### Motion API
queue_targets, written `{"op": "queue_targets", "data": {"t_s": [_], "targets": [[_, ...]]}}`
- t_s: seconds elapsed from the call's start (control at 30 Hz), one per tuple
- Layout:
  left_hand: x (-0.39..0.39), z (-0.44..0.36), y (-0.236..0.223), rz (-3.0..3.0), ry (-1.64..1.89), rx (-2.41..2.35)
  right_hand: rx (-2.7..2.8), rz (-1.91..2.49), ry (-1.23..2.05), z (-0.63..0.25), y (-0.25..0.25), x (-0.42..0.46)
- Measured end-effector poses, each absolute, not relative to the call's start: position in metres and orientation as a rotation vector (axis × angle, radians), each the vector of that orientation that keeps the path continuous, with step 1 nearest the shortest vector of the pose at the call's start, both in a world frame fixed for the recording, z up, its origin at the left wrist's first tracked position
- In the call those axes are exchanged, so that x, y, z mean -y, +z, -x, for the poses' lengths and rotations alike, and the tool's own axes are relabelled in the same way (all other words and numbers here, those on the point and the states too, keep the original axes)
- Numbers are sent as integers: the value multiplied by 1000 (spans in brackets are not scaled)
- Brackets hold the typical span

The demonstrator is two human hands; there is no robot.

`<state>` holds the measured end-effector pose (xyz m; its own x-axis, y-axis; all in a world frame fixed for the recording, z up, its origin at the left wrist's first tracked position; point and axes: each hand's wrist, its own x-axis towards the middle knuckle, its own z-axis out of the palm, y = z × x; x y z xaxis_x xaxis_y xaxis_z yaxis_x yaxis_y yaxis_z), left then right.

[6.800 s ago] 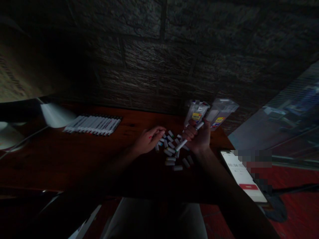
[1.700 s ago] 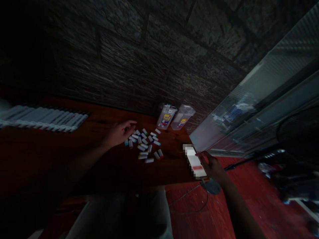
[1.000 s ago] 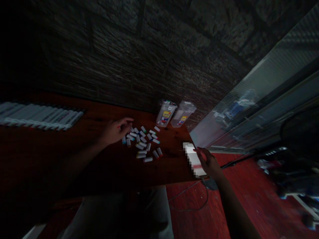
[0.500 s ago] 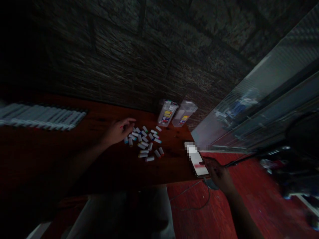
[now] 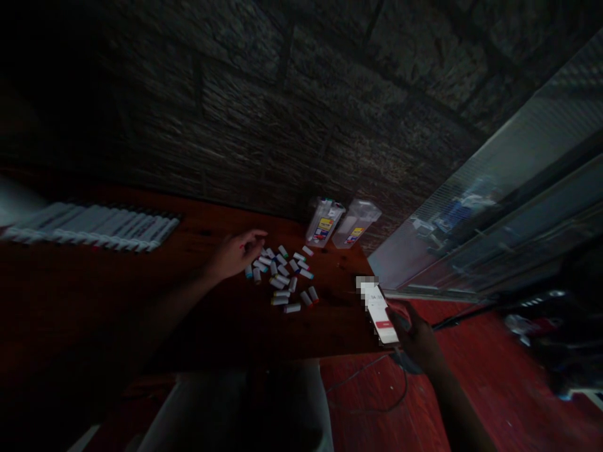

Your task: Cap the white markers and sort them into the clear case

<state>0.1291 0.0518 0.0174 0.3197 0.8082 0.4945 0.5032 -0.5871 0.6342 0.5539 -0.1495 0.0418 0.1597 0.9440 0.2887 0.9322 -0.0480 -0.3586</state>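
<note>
My left hand [image 5: 239, 254] lies at the left side of a loose pile of marker caps [image 5: 282, 270], its index finger stretched out and nothing visible in it. The white caps have coloured ends. At the table's right edge, my right hand [image 5: 414, 333] is at the side of a lit smartphone [image 5: 380, 315], fingers apart and reaching over the screen's edge. Whether a fingertip touches the glass I cannot tell. A row of white markers [image 5: 108, 226] lies side by side at the left.
Two clear plastic cases, one [image 5: 325, 223] beside the other [image 5: 357, 225], stand against the stone wall [image 5: 226, 113]. The wooden table [image 5: 211, 320] ends just right of the phone. A cable [image 5: 405, 392] hangs down by the red floor [image 5: 358, 427].
Earlier, my right hand held a marker above the caps; now it holds none and is at the phone. Lately its fingers shifted over the screen. My left hand stays by the caps.
</note>
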Motion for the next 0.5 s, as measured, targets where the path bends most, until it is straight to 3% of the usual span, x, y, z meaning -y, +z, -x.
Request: {"op": "queue_targets", "data": {"t_s": [0.23, 0.5], "targets": [[-51, -130, 15, -2232, 1165, -1175, 1793, 1944, 122, -539, 49, 128], [-51, -128, 16, -2211, 1172, -1232, 1886, 1850, -143, -542, 22, 110]]}}
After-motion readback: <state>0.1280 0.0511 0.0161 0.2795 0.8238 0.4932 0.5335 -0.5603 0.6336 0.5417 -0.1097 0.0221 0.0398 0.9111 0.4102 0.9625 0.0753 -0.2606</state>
